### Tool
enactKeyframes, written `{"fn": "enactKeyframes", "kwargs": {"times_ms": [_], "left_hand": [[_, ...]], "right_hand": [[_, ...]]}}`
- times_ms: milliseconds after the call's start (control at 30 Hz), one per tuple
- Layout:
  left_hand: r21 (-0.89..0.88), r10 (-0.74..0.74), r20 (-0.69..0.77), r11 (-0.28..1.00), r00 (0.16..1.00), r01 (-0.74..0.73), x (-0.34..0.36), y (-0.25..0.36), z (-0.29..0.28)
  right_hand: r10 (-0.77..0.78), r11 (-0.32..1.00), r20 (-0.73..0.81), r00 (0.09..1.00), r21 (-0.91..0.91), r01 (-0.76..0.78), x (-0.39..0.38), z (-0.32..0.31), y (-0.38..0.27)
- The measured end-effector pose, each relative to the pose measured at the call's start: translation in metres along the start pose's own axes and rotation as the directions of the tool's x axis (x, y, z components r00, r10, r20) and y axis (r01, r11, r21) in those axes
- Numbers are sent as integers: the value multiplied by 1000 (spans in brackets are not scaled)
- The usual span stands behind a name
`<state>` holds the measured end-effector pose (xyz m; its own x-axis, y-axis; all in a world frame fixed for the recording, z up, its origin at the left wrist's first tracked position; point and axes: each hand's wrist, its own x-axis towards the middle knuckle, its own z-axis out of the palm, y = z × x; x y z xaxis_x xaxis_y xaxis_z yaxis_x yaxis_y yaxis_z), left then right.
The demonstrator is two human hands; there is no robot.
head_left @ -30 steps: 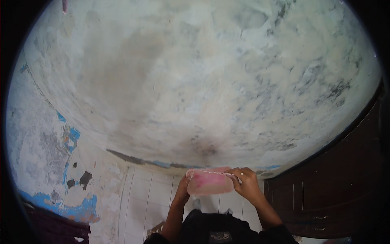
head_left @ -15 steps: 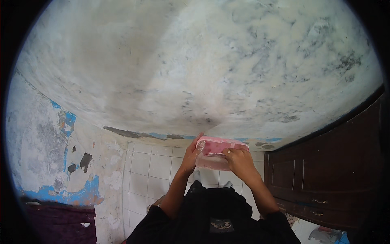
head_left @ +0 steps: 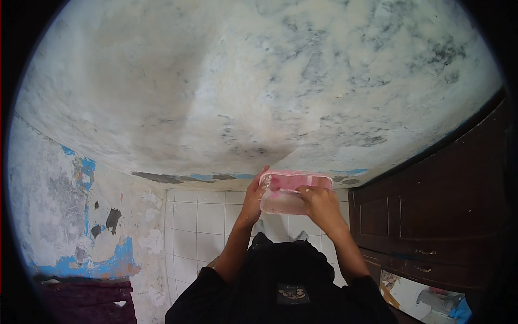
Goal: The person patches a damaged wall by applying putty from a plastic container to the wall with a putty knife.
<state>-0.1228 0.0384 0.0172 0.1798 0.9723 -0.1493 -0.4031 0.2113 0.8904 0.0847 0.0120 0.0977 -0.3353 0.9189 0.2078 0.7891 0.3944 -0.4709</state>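
Note:
A splattered pink plastic tub (head_left: 283,203) with pink and whitish residue inside is held out over the floor, in front of the patchy wall (head_left: 270,97). My left hand (head_left: 252,200) grips its left side, fingers reaching up along the edge. My right hand (head_left: 319,206) has its fingers closed on a thin, pale, flat tool (head_left: 288,190) inside the tub; its working end is hard to make out.
A side wall (head_left: 54,205) with blue patches and purple cloth (head_left: 86,302) is on the left. A dark wooden cabinet (head_left: 431,210) stands on the right, with clutter (head_left: 442,302) below. My feet (head_left: 299,235) are on white floor tiles (head_left: 183,227).
The tub and both hands have moved upward in the picture. My right hand has shifted from the tub's right edge into the tub with the tool.

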Motion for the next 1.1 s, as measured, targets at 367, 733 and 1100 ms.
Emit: {"fn": "enactKeyframes", "kwargs": {"times_ms": [367,733,1100], "left_hand": [[93,-19,93,996,995,11,6,-27,63],[-25,10,119,1000,993,-7,-1,-67,124],[10,-175,174,984,969,176,6,-108,179]], "right_hand": [[50,999,-55,997,18,-49,-39,-17,26],[64,998,-83,995,32,-61,-94,-63,74],[145,986,-23,989,82,-143,-150,-63,125]]}}
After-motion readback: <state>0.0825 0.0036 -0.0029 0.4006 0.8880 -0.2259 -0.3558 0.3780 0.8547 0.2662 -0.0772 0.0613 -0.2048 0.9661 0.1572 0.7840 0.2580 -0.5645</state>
